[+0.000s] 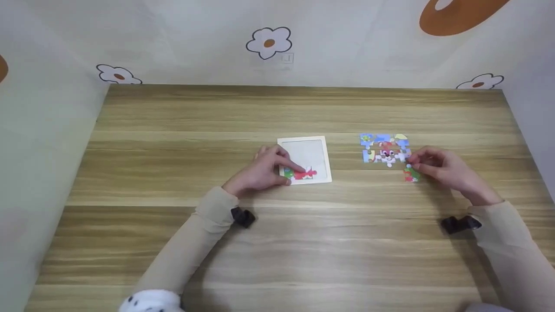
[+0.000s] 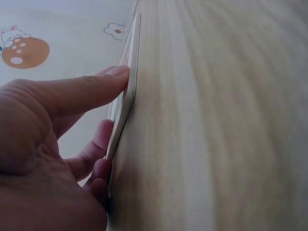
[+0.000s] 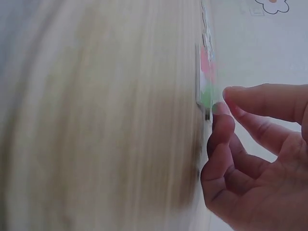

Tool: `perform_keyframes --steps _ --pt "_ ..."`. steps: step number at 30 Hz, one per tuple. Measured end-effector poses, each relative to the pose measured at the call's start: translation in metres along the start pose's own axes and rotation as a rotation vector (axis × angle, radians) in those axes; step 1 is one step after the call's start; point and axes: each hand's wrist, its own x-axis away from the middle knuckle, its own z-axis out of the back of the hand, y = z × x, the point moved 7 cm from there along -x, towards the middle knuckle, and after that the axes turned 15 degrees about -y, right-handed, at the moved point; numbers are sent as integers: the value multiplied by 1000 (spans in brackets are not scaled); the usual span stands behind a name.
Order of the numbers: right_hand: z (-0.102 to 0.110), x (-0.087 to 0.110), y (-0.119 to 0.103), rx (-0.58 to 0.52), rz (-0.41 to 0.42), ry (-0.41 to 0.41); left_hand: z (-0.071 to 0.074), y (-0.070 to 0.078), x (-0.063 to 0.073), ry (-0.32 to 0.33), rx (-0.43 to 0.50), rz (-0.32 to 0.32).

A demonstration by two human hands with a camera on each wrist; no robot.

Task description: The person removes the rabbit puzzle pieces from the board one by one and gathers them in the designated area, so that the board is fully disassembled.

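Observation:
My left hand point(image 1: 262, 171) holds the near-left corner of a white-bordered puzzle tray point(image 1: 328, 167). Its thumb lies along the near edge, and its index finger reaches over the red and green puzzle pieces point(image 1: 310, 174) inside the tray. In the left wrist view the tray point(image 2: 126, 103) shows edge-on, with the smaller fingers against its side. My right hand point(image 1: 444, 168) hovers by the loose pieces, its thumb and index tips close together. Below those fingertips lies a green and red piece point(image 1: 412, 173), seen low from the side in the right wrist view. No piece shows clearly between the fingers.
Several loose puzzle pieces point(image 1: 383, 139), blue with parts of an animal face, lie grouped right of the tray. They rest on a wood-grain table point(image 1: 303, 238). A pale wall covering point(image 1: 195, 39) with flowers rises behind it. Both wrists carry dark devices point(image 1: 243, 217).

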Motion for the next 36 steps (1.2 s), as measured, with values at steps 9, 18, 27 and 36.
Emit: perform_keyframes --steps 9,18,27,36 --pt "4 3 -4 62 108 80 1 0 -1 8 3 -2" --pt "4 -1 3 112 -13 30 2 0 -1 6 11 3" --pt "5 -2 2 121 -7 33 2 -1 -1 6 -3 6" --pt "-5 3 -18 113 23 49 1 2 2 7 9 -1"
